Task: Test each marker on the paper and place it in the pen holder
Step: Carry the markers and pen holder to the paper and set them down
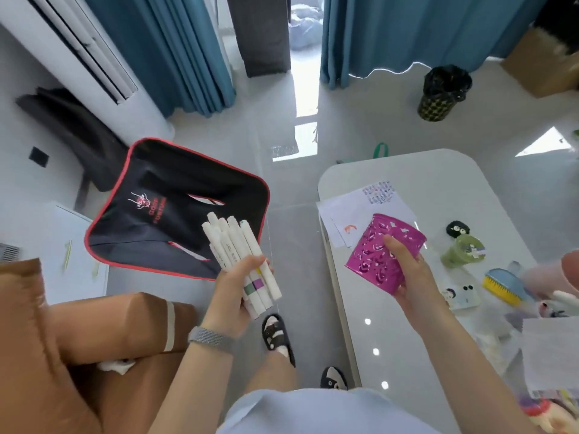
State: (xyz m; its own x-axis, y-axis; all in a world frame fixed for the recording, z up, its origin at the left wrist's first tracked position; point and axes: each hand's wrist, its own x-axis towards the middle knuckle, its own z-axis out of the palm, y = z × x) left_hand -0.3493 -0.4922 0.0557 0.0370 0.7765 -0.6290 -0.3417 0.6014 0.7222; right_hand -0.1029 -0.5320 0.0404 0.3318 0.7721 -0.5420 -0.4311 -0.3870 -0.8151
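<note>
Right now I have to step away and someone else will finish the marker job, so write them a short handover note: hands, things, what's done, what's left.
Left hand: grips a bundle of white markers, held over the floor beside the table.
Right hand: holds the pink pen holder, tilted, above the white table's near edge.
Paper: lies on the table behind the holder, with a small orange mark and a block of small coloured marks.
Done: nothing visibly in the holder; its inside is not in view.
Left: set the holder down, test each marker on the paper, drop each in the holder.
</note>
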